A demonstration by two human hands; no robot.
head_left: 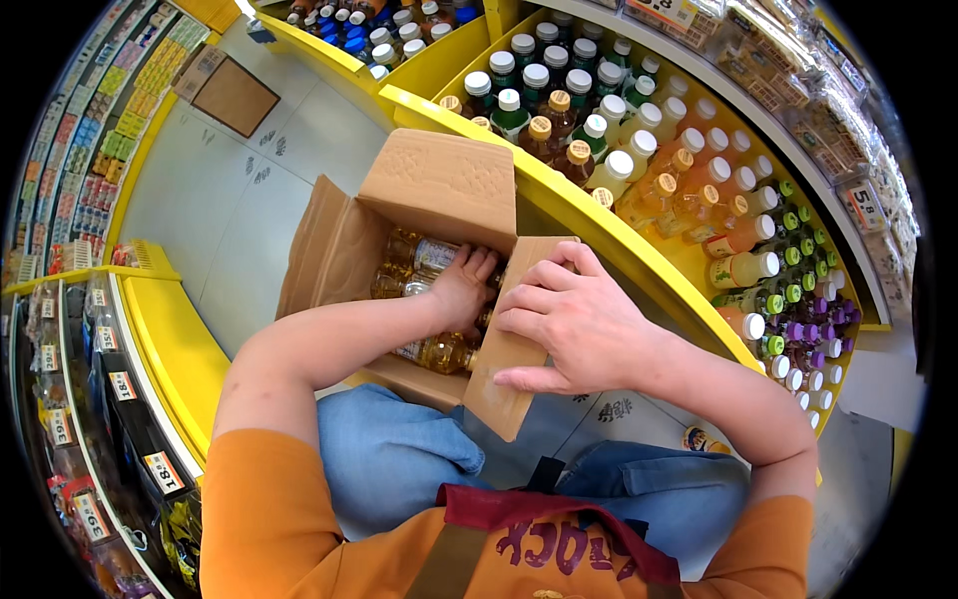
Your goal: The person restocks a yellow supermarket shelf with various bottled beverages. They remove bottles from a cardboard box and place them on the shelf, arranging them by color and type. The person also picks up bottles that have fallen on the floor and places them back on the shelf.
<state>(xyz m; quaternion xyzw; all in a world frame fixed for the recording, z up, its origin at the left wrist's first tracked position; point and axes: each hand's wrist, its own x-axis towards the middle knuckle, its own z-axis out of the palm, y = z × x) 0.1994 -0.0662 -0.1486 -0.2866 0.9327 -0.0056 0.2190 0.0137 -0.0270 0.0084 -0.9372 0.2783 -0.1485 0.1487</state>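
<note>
An open cardboard carton stands on the floor before my knees, its flaps folded outward. Inside lie several clear plastic bottles of yellow liquid, on their sides, with printed labels. My left hand reaches into the carton and rests on the bottles; its fingers point toward the far right corner, and its grip is partly hidden. Over the right-hand carton flap my right hand is spread, fingers and thumb against the cardboard, with one finger bent over its upper edge.
A yellow-edged shelf bin filled with capped drink bottles curves along the right. Another bottle bin stands beyond. Farther off, a closed cardboard box sits on the tiled floor. Yellow-edged shelves with packaged goods line the left.
</note>
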